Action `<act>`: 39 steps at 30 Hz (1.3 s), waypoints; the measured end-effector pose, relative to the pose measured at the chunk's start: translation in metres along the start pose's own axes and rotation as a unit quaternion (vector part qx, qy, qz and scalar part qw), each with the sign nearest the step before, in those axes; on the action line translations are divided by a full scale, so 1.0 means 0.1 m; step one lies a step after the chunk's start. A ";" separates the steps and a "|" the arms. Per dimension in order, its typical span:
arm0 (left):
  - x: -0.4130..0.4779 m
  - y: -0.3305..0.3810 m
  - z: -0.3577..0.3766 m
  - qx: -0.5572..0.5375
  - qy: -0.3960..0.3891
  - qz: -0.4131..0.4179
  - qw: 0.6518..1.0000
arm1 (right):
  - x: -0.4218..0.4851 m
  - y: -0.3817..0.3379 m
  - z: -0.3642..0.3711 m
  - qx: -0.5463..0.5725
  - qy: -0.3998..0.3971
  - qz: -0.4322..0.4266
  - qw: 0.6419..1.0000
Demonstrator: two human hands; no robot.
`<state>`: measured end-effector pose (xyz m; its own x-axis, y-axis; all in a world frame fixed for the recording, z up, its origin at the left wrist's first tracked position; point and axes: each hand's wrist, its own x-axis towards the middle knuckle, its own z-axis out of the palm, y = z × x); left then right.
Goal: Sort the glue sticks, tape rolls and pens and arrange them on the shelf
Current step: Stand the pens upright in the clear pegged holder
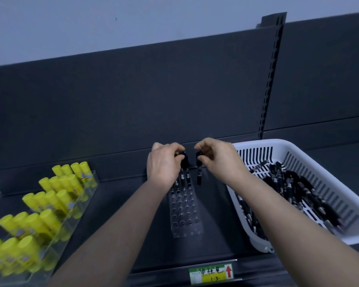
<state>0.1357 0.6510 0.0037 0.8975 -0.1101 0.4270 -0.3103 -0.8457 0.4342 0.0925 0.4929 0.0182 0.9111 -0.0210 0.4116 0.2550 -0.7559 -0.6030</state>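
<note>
The left hand (164,164) is pinching pens (183,162) upright, seemingly seating them in the clear holder (184,212) below; the right hand (215,157) is gripping another pen (199,170) alongside, ready to slot.

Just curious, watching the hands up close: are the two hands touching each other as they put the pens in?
Apart. The head view shows a strip of dark shelf back between the left hand and the right hand, each holding pens.
</note>
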 end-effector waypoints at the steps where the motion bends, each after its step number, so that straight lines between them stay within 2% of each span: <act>1: -0.01 0.00 0.01 0.021 0.000 0.016 1.000 | 0.00 0.00 0.00 0.000 0.003 0.001 1.000; 4: -0.04 -0.02 0.02 0.050 -0.005 0.039 0.998 | 0.01 0.01 0.00 -0.002 0.010 0.002 1.000; 11: -0.10 -0.05 -0.02 0.066 0.001 0.019 0.998 | 0.03 -0.06 0.08 0.021 0.011 -0.001 1.000; 14: -0.12 -0.04 -0.04 0.031 -0.002 0.018 0.999 | 0.04 -0.09 0.13 0.027 0.003 -0.001 1.000; 17: -0.14 -0.05 -0.07 -0.006 0.028 0.020 0.999 | 0.08 -0.11 0.21 0.032 0.000 -0.005 0.999; 28: -0.13 -0.20 -0.23 -0.007 0.031 -0.008 0.999 | 0.23 -0.09 0.37 0.026 0.002 -0.017 1.000; 34: -0.15 -0.25 -0.24 -0.010 0.023 -0.015 1.000 | 0.15 0.02 0.50 -0.011 -0.046 0.012 0.999; 39: -0.18 -0.21 -0.20 -0.011 0.030 -0.011 0.999 | 0.13 0.05 0.52 -0.015 -0.030 0.028 0.999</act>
<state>0.1202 0.6814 0.0030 0.8835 -0.0594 0.4646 -0.2984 -0.8360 0.4605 0.1229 0.5231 -0.0151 0.9416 -0.0264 0.3357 0.1936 -0.7734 -0.6037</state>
